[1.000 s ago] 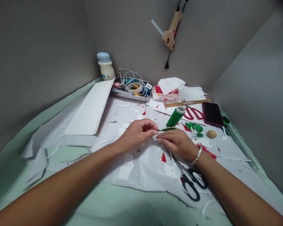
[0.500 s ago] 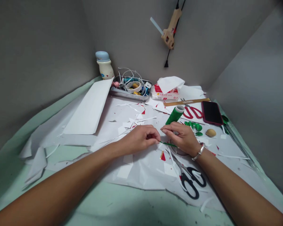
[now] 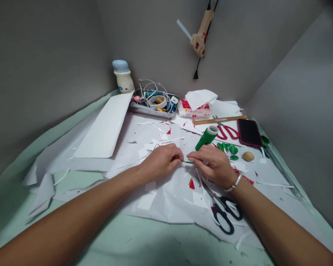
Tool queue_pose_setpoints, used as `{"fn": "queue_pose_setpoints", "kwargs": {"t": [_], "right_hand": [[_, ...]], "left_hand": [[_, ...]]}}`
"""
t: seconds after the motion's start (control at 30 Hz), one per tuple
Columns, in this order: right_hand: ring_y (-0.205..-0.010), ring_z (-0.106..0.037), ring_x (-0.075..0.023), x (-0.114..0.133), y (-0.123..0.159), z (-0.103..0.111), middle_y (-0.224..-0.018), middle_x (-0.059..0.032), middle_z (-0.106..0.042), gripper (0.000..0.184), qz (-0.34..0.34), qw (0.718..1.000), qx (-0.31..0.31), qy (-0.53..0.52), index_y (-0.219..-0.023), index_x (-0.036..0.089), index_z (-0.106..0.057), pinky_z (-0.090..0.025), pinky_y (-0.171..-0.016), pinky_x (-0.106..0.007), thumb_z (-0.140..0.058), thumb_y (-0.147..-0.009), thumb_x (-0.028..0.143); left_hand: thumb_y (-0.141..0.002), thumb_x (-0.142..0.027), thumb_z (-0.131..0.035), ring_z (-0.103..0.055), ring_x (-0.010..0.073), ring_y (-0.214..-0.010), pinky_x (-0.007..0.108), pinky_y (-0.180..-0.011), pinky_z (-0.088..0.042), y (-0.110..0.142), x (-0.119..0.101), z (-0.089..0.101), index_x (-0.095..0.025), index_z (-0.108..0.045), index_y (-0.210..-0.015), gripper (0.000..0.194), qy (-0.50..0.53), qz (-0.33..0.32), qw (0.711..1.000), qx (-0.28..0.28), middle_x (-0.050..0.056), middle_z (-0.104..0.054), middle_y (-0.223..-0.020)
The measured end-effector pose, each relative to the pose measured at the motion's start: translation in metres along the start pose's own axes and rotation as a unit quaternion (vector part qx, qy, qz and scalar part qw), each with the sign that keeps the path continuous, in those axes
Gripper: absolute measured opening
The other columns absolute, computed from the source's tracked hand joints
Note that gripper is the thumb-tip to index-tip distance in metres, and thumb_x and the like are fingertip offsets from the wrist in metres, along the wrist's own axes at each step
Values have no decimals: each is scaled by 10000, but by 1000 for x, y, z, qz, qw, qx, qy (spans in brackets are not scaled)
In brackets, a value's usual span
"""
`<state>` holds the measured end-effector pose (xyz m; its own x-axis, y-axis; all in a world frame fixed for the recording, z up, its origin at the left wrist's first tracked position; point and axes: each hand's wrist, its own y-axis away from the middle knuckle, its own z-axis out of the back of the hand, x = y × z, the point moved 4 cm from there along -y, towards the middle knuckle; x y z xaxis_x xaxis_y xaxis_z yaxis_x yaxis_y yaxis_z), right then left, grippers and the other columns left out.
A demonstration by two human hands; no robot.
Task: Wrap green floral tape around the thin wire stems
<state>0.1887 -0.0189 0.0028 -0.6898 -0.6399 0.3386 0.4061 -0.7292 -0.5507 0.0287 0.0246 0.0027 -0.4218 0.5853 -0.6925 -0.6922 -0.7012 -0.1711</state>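
Both hands in a narrow pinch on a thin green strip [image 3: 187, 161]. Left hand [image 3: 161, 160] has its fingers curled shut on one end; right hand [image 3: 212, 164] holds the other end between thumb and fingertips. Strip runs roughly level between the hands, above the middle of the white paper sheet [image 3: 166, 210], both ends hidden in the fingers.

Setting: grey walls [image 3: 44, 55] in a corner, pale green table cover [image 3: 127, 240] under the paper. Hot glue gun [image 3: 198, 42] hangs on the back wall. White card [image 3: 105, 127] lies left of the hands. At the back: steel tray [image 3: 152, 111] of white cables, tissue pack [image 3: 195, 110], blue-capped bottle [image 3: 123, 77], wooden ruler [image 3: 219, 120].

Right of the hands: phone in red case [image 3: 249, 133], red-handled scissors [image 3: 226, 132]. Black-handled scissors [image 3: 224, 214] lie below the right wrist. Green thread spool [image 3: 207, 137] sits just beside the right fingers; green foil leaves [image 3: 227, 149] lie just past them. Tan nut [image 3: 248, 156] nearby. Silver bangle [image 3: 234, 181] on right wrist.
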Motion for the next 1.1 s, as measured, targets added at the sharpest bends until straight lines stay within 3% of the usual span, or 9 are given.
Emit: {"fn": "queue_pose_setpoints", "kwargs": {"t": [0.1,0.17,0.33,0.5,0.67,0.77,0.83,1.0,1.1], "right_hand": [[-600,-505,-131,-12,0,1,-615,-6,-574,170,-55,997,-23,-40,-866,194,-702,-384,-610,-272,-550,-892,263],[-631,-537,-130,-18,1,-2,-668,-14,-613,168,-79,994,-14,-67,-868,195,-699,-403,-610,-258,-546,-895,260],[-698,-573,-142,-10,2,-15,-727,-26,-658,166,-32,998,46,-40,-891,200,-698,-417,-674,-266,-539,-895,248],[-657,-521,-143,8,2,-16,-669,-22,-609,183,54,995,79,30,-894,185,-687,-379,-673,-288,-518,-904,255],[-623,-504,-137,2,0,-2,-648,-14,-608,160,11,1000,1,11,-908,178,-689,-370,-640,-285,-539,-893,231],[-615,-529,-127,-9,0,2,-654,-13,-622,153,-40,998,-31,-34,-876,176,-696,-398,-626,-262,-552,-887,227],[-632,-554,-125,-17,0,0,-679,-17,-638,151,-66,996,-33,-55,-866,175,-698,-413,-621,-248,-557,-884,229],[-684,-573,-139,-14,1,-10,-734,-25,-666,154,-35,999,9,-36,-895,193,-695,-424,-659,-260,-543,-884,218],[-672,-548,-143,-1,2,-17,-697,-28,-641,178,28,998,57,6,-889,191,-692,-409,-682,-281,-523,-898,245]], "left_hand": [[-788,-132,-530,-547,131,-743,267,-716,-417,2,-8,-2,-189,-652,-819,138,54,-23,997,55,16,-617,-840],[-794,-157,-539,-551,125,-750,259,-717,-422,1,-10,0,-184,-646,-826,115,113,-10,992,55,16,-617,-842],[-803,-285,-567,-540,126,-708,254,-670,-429,-2,0,9,-166,-621,-841,136,185,70,980,-26,17,-622,-794],[-795,-203,-540,-547,146,-759,276,-705,-422,-3,11,11,-173,-634,-811,100,48,68,991,-103,28,-626,-843],[-787,-133,-522,-546,150,-756,280,-706,-411,-2,5,1,-175,-645,-809,132,-21,3,1000,-6,26,-613,-818],[-782,-126,-542,-559,134,-759,266,-722,-416,0,-2,-4,-184,-653,-821,132,44,-20,996,71,13,-627,-835],[-783,-141,-554,-564,128,-771,258,-727,-420,0,-5,-3,-185,-654,-822,116,107,-10,991,80,10,-633,-842],[-796,-245,-576,-537,110,-676,238,-635,-416,-4,-1,7,-158,-626,-835,107,235,64,970,15,7,-619,-763],[-789,-257,-575,-542,120,-690,252,-650,-421,-5,6,11,-160,-625,-838,119,192,87,976,-46,11,-629,-784]]}}
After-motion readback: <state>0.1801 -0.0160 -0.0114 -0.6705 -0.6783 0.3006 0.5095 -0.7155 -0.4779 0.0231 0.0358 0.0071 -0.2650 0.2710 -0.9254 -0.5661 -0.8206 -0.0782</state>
